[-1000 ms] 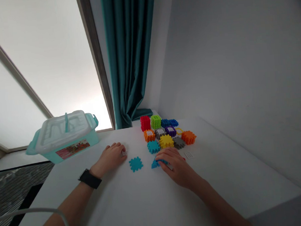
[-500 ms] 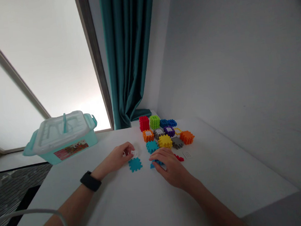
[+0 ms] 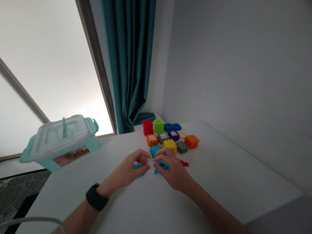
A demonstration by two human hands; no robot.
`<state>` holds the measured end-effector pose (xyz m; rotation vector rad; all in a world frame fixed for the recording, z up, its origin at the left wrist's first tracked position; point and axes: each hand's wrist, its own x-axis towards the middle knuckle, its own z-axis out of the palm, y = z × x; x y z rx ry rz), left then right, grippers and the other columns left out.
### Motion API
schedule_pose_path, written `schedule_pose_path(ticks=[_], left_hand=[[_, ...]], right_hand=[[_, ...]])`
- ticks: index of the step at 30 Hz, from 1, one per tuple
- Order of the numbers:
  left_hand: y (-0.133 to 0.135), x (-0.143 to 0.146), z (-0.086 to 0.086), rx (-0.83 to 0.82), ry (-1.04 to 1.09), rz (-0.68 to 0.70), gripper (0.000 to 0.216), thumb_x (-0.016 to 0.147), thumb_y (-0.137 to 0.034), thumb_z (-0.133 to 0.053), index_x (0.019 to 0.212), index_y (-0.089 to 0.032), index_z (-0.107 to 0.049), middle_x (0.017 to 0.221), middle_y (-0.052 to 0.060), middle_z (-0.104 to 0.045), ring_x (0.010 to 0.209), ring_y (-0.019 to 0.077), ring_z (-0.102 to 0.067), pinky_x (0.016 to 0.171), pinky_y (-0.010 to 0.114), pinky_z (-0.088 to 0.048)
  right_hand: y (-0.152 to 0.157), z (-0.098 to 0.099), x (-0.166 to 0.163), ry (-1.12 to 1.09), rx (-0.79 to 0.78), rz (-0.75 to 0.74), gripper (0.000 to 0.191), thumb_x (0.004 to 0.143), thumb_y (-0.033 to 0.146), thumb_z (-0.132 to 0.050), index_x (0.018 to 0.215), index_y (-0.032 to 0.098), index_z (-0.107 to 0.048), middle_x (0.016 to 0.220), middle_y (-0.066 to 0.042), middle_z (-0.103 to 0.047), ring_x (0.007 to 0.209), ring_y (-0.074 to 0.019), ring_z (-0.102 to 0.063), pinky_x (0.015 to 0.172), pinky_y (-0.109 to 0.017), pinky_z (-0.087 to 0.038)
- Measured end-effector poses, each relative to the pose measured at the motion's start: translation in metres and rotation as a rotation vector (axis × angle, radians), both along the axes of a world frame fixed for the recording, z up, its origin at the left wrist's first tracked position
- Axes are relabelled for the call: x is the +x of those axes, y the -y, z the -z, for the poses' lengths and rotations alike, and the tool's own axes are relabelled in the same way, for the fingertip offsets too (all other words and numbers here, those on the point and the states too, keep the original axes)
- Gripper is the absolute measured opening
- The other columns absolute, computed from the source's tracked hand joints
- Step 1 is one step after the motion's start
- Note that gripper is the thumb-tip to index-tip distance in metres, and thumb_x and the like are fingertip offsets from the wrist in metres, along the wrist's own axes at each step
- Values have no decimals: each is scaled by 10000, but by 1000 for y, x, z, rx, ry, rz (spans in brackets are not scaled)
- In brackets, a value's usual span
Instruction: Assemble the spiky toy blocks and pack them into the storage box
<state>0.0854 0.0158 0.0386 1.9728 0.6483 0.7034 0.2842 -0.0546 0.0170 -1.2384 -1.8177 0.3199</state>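
Note:
My left hand [image 3: 131,167] and my right hand [image 3: 173,170] meet above the white table [image 3: 153,212]. The left thumb and forefinger pinch a small white piece [image 3: 150,163], which the right fingertips also touch. My right hand is closed on a blue toothed piece [image 3: 160,166]. A flat teal toothed tile [image 3: 137,166] lies on the table, partly hidden under the left fingers. Just beyond the hands sits a cluster of toothed cubes: red [image 3: 147,127], green [image 3: 158,125], yellow [image 3: 169,144], orange [image 3: 191,141] and several others.
A teal storage box with a clear lid [image 3: 62,141] stands at the left. A small red piece [image 3: 184,163] and a white label [image 3: 192,159] lie right of my hands. A teal curtain [image 3: 129,61] hangs behind; a white cable [image 3: 44,219] crosses the lower left.
My left hand lifted the small white piece off the table and carried it right over the teal tile to my right hand, which rose slightly with the blue piece.

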Motion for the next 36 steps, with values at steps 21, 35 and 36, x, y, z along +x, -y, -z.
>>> schedule_pose_path(ticks=[21,35,36], left_hand=[[1,-3,2,379,-92,23,270,855,-355,-693,1076,-217,-625,1079,67,-576,944,190,-592,840,338,-521],[14,6,13,595,-57,-122,254,907,-388,-645,1088,-212,-614,1071,90,-598,981,215,-604,865,358,-525],[14,6,13,590,-60,-128,253,906,-388,-646,1085,-211,-615,1068,90,-598,975,215,-603,862,359,-525]], right_hand=[[8,1,16,56,145,-79,225,869,126,-588,1058,245,-610,1157,-82,-617,1187,-242,-547,1055,-477,-438],[10,9,17,230,287,-43,227,933,207,-595,1152,259,-620,1158,-73,-691,1136,-234,-604,989,-453,-507],[10,9,17,238,285,-43,230,936,208,-592,1158,260,-622,1164,-71,-693,1140,-232,-603,992,-452,-506]])
